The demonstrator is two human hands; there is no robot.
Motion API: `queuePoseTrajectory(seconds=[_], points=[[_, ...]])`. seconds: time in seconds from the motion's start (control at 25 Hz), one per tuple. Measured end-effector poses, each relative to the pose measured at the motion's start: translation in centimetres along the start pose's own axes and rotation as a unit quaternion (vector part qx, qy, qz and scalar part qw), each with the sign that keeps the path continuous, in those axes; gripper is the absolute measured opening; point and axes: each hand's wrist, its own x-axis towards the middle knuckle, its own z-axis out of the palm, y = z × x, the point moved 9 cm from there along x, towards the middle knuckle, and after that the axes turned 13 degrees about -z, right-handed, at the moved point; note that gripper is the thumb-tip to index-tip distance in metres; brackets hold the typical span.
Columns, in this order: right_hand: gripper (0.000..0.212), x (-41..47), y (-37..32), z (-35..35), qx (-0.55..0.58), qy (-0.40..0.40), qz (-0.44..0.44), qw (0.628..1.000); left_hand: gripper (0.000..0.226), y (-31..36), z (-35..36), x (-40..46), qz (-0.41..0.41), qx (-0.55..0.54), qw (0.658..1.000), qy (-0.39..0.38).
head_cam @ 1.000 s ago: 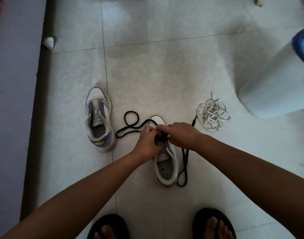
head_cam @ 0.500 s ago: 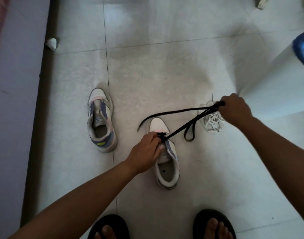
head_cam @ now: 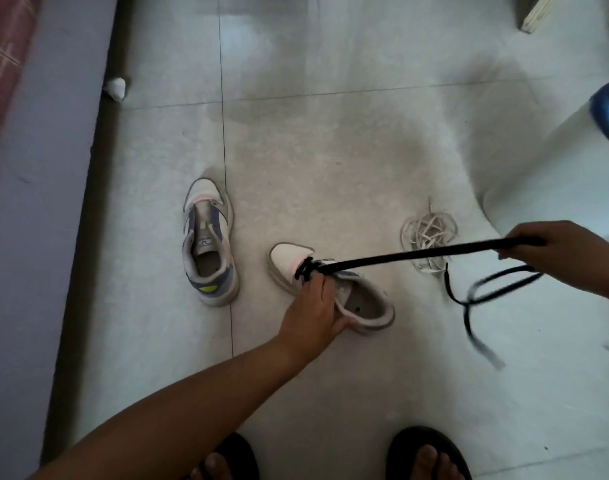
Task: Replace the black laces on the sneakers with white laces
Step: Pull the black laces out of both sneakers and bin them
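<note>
— How is the left hand (head_cam: pixel 315 311) posed?

— The left forearm is stretched up from seven o'clock toward the middle of the view. The hand is laid over the side of the near sneaker (head_cam: pixel 330 287), with the fingers curled round its upper edge and the thumb pressed near the collar. The shoe is gripped and is turned with its toe toward ten o'clock and its heel toward four o'clock.

— And the right hand (head_cam: pixel 559 252)?

— It is held out at three o'clock, the forearm entering from the right edge. The fingers are closed round the black lace (head_cam: pixel 417 254), which is drawn in a taut line from the lowest eyelets by the toe across to the fist. Below the fist a slack loop and a loose end of the same lace are seen hanging, blurred.

— Where are the other things?

— The second sneaker (head_cam: pixel 208 242) is set on the tiled floor (head_cam: pixel 330 150) at nine o'clock of the held shoe, apart from it, toe pointing to twelve; no lace is seen in it. The white laces (head_cam: pixel 427 230) are heaped on the floor at two o'clock of the held shoe, and the taut black lace is seen crossing in front of them. Two feet in black sandals (head_cam: pixel 427 452) are seen at six o'clock.
</note>
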Motion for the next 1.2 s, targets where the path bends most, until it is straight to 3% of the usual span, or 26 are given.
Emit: queuePoseTrajectory(seconds=[0.04, 0.12, 0.24, 0.36, 0.48, 0.56, 0.64, 0.76, 0.84, 1.04, 1.2], points=[[0.016, -0.3, 0.8, -0.4, -0.047, 0.006, 0.020, 0.999, 0.060, -0.1, 0.6, -0.2, -0.047, -0.039, 0.998, -0.012], [0.004, 0.0, 0.6, -1.3, -0.088, 0.089, 0.015, 0.992, 0.050, 0.6, 0.8, -1.0, -0.047, -0.119, 0.991, -0.029], [0.033, 0.8, -2.6, 0.7, -0.058, 0.171, -0.084, 0.980, 0.029, -0.4, -1.3, -1.1, -0.014, -0.156, 0.988, -0.016], [0.041, 1.6, -7.1, 6.4, -0.043, 0.096, -0.190, 0.976, 0.022, -3.5, -3.3, 1.0, -0.028, -0.059, 0.998, 0.020], [0.033, 1.0, -10.4, 14.6, -0.104, -0.045, -0.211, 0.971, 0.023, -2.2, -3.0, 2.2, 0.084, 0.066, 0.994, -0.025], [0.036, 0.6, -11.7, 16.6, -0.196, -0.031, -0.210, 0.957, 0.016, -0.5, -3.0, 1.8, 0.178, 0.117, 0.977, -0.008], [0.034, 0.1, -13.3, 16.5, -0.215, 0.006, -0.244, 0.946, 0.014, 0.4, -3.0, 1.6, 0.232, 0.160, 0.960, 0.002], [0.030, -0.2, -14.7, 16.8, -0.243, 0.033, -0.319, 0.916, 0.008, 1.0, -2.9, 1.7, 0.260, 0.208, 0.943, 0.012], [0.024, 0.4, -14.3, 16.9, -0.222, 0.015, -0.309, 0.925, 0.009, 1.5, -2.4, 2.0, 0.264, 0.220, 0.939, 0.008], [0.025, 0.3, -12.7, 15.4, -0.199, 0.069, -0.297, 0.931, 0.017, -0.6, -0.6, 2.4, 0.114, 0.046, 0.988, -0.093], [0.016, 0.5, -11.3, 15.3, -0.173, 0.075, -0.327, 0.926, 0.006, -2.2, -0.4, 1.5, 0.046, -0.157, 0.968, -0.193]])
